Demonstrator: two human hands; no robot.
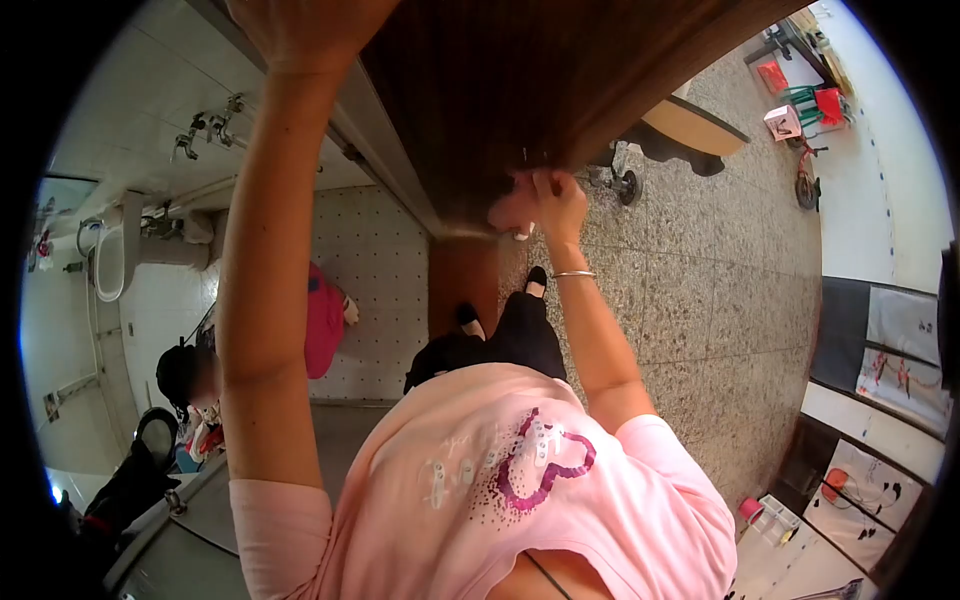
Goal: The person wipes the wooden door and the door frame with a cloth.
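My right hand (562, 207), with a metal bangle at its wrist, is closed on a pink cloth (514, 208). The cloth lies close to the lower part of a dark brown wooden door (470, 90); whether it touches the surface is hard to tell. My left arm stretches up along the door frame (385, 130). At the top edge of the view my left hand (310, 30) is partly cut off, near the frame and door, and its fingers are out of sight.
Another person in a bright pink top (325, 320) is in the tiled bathroom at left, near wall taps (208, 128). A brown threshold (463, 275) lies by my feet. Speckled floor tiles (690, 300) stretch right, with a wheeled piece of furniture (690, 135) and a small bike (806, 180).
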